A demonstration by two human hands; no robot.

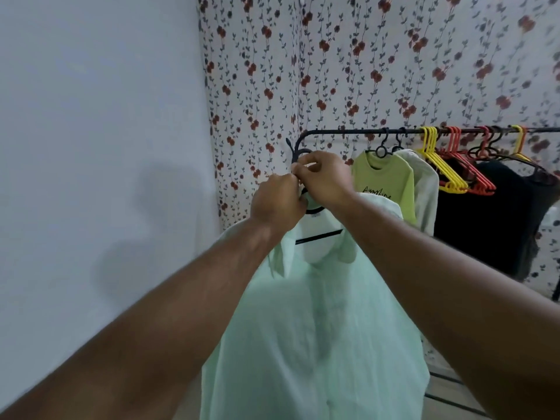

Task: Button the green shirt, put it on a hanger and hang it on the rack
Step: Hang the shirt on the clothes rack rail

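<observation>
Two hands (277, 203) (325, 180), one hanger (318, 237), one green shirt (318, 328)

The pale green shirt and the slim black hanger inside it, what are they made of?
The pale green shirt looks like thin woven cloth, maybe cotton: it is matte, softly creased and hangs in folds. The slim black hanger looks like plastic, smooth and dark, though the blur leaves that open.

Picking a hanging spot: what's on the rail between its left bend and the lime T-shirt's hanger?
Nothing hangs there: the head view shows the rail bare up to the T-shirt's hanger.
</observation>
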